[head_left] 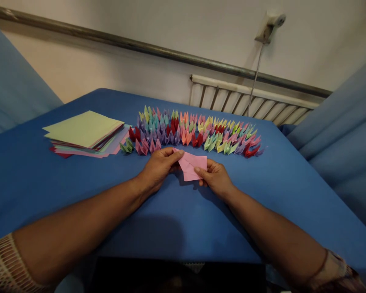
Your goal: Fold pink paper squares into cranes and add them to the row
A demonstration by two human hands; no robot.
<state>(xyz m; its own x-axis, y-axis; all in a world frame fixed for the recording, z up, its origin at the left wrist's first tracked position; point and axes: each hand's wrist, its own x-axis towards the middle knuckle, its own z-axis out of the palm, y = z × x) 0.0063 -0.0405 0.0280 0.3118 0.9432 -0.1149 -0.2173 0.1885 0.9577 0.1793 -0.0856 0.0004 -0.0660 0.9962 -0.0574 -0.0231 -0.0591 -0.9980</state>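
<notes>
A partly folded pink paper sheet (192, 165) lies just above the blue table (171, 219), held between both hands. My left hand (158, 167) pinches its left end with fingers and thumb pressed together. My right hand (215, 178) grips its right edge, thumb on top. Right behind the pink paper stand rows of small folded paper cranes (195, 132) in many colours.
A stack of coloured square paper sheets (85, 132) lies at the table's left. A single green folded piece (127, 146) sits beside it. Behind the table are a white radiator (250, 99), a metal rail on the wall and blue curtains on both sides.
</notes>
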